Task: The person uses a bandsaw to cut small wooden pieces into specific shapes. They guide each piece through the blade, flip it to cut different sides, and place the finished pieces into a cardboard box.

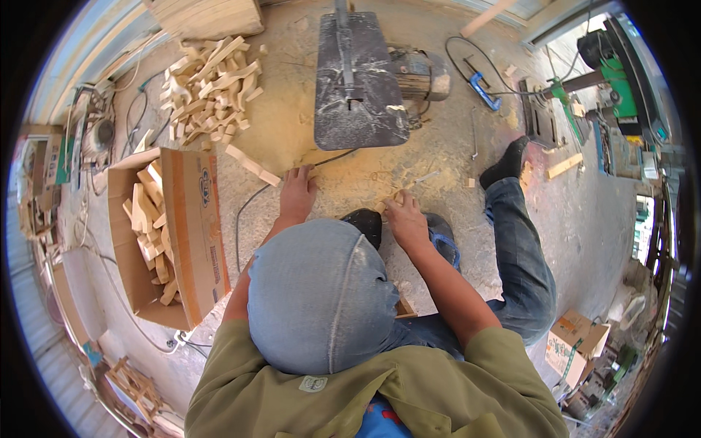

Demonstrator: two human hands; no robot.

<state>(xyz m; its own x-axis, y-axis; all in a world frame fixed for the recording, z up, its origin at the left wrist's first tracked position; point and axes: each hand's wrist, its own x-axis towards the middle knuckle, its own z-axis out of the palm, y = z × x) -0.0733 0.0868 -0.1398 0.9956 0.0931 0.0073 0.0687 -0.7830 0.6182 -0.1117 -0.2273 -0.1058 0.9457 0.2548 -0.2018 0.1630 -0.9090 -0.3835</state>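
Observation:
My left hand (298, 193) reaches down by the sawdust-covered floor, its fingers stretched out, close to the end of a pale curved piece of wood (250, 163). Whether it touches that wood I cannot tell. My right hand (406, 219) is bent inward above a blue-strapped sandal (444, 244), its fingers pinched together near a small yellowish bit that is too small to name. Ahead of both hands stands a saw-like machine with a dark, dusty metal table (358, 124) and a narrow upright part over its slot.
An open cardboard box (193, 241) of wooden pieces stands at left, with a heap of cut wood (212, 91) beyond it. A motor (420, 74) adjoins the machine. A black cable (255, 197) crosses the floor. A blue clamp (484, 91) lies at far right.

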